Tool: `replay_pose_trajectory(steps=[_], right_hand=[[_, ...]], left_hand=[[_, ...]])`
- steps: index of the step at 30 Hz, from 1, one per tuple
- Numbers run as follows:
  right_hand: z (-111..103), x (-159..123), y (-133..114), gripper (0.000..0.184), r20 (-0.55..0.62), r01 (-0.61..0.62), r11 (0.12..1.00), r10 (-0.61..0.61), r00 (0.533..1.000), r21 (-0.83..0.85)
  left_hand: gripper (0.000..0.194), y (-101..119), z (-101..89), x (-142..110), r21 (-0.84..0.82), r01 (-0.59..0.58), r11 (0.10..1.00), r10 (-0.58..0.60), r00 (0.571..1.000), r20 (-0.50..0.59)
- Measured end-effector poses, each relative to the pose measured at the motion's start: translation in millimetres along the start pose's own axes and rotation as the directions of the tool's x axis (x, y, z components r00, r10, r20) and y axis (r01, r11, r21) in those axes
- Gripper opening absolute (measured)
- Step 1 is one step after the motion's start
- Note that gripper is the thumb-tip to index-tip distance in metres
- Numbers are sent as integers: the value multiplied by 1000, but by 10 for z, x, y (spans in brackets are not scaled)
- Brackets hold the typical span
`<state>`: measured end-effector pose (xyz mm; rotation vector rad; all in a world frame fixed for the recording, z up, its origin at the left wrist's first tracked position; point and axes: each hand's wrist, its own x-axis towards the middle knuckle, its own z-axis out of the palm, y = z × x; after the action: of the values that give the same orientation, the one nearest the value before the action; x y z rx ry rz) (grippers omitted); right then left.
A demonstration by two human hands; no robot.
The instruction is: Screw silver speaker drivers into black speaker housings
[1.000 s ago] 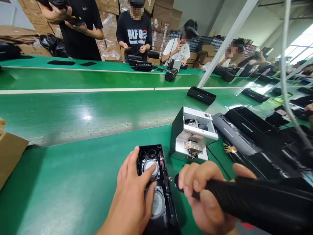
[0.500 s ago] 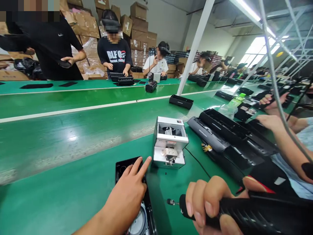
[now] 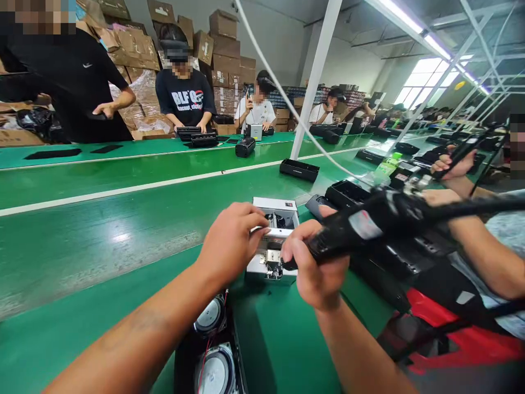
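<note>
My right hand (image 3: 318, 262) grips a black electric screwdriver (image 3: 356, 227), its tip end toward the front of a white screw feeder (image 3: 276, 205). Whether the tip touches the feeder's metal outlet (image 3: 273, 258) is hidden by my fingers. My left hand (image 3: 233, 241) is at the feeder's upper opening, thumb and fingers bent close together; anything between them is too small or hidden to see. Below my left forearm lies a black speaker housing (image 3: 241, 355) with two round speakers (image 3: 213, 375) and red wires.
Black housings (image 3: 348, 194) are piled on the right, close to a co-worker's arm (image 3: 476, 241). Another black housing (image 3: 299, 169) lies beside a white post (image 3: 315, 82). Across the green bench (image 3: 135, 224), several people handle black parts. A red item (image 3: 463, 339) sits at lower right.
My left hand has left the speaker housing and moved up to the screw feeder. My right hand has raised the screwdriver and swung its tip end to the feeder's front.
</note>
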<state>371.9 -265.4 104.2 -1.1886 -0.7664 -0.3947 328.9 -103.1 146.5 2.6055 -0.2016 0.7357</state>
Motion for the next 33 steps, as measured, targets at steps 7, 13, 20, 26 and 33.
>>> replay_pose_trajectory(steps=[7,13,20,26,33], right_hand=[[104,208,142,43,79,-187,982,185,980,28],[25,-181,104,33,219,-376,926,360,907,36],[-89,-511,-537,49,289,-517,852,478,830,76],[339,-415,-773,44,150,-321,898,288,946,301],[522,-496,-708,41,70,-295,847,295,953,441]], left_hand=[[26,-52,291,94,-24,50,998,-49,998,40],[29,-299,-111,-724,-28,177,984,-177,984,-29],[32,-275,-195,-1850,-18,366,930,-363,926,107],[31,-161,19,-1956,-21,430,902,-427,899,97],[56,-49,-117,-1982,-193,171,966,-150,981,120]])
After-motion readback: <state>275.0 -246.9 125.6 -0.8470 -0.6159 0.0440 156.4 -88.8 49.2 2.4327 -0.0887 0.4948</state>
